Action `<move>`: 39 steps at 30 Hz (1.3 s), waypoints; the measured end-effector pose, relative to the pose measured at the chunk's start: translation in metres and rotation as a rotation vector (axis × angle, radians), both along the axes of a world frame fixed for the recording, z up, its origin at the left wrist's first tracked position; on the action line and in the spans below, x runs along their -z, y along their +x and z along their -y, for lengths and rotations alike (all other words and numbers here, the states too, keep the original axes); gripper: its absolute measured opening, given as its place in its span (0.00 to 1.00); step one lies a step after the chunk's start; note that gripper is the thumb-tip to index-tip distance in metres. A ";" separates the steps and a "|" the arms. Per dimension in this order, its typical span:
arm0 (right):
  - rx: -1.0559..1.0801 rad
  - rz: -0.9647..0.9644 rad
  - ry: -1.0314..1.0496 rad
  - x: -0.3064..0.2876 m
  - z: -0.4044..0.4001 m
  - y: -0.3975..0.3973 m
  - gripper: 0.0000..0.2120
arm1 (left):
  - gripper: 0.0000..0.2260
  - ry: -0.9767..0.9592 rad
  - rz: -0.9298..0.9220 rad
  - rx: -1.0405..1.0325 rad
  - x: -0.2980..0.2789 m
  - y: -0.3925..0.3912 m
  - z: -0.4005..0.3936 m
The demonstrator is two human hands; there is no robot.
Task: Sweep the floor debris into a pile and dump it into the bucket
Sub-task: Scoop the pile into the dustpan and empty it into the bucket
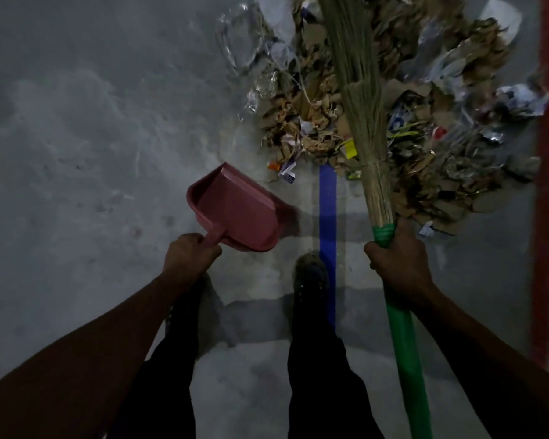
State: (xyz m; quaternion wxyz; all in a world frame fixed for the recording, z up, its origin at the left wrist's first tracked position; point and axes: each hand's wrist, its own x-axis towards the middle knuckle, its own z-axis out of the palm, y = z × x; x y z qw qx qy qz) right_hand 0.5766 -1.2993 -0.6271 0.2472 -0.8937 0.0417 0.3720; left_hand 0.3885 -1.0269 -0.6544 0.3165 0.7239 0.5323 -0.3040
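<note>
A pile of debris [450, 166], torn cardboard, clear plastic and paper scraps, covers the floor at the upper right. My right hand [396, 264] grips the green handle of a grass broom [358, 99], whose bristles lie across the pile. My left hand [189, 256] grips the handle of a pink dustpan [238, 210], held just left of the pile with its mouth pointing up toward it. No bucket is in view.
The grey concrete floor [76, 137] stretches bare to the left. A blue tape line [327, 217] runs under the pile's near edge, and a red line [545, 217] borders the right side. My shoe [309, 274] and dark trouser legs stand below the dustpan.
</note>
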 end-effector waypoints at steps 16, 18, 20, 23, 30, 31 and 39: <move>-0.017 0.067 0.147 0.048 0.002 0.070 0.15 | 0.20 0.172 0.142 0.146 0.059 0.050 0.020; -0.032 0.105 0.166 0.050 -0.003 0.084 0.15 | 0.17 0.187 0.188 0.172 0.065 0.057 0.019; -0.096 0.160 0.160 0.054 -0.007 0.102 0.14 | 0.15 0.220 0.221 0.201 0.072 0.063 0.015; -0.273 0.294 0.104 0.061 -0.012 0.131 0.15 | 0.14 0.282 0.280 0.228 0.086 0.067 0.008; -0.477 0.309 -0.124 0.088 -0.023 0.181 0.24 | 0.13 0.389 0.460 0.335 0.129 0.083 -0.011; -0.532 0.316 -0.199 0.095 -0.025 0.183 0.25 | 0.13 0.406 0.483 0.355 0.135 0.089 -0.015; -0.709 0.381 -0.365 0.143 -0.019 0.155 0.26 | 0.15 0.411 0.576 0.471 0.168 0.118 -0.031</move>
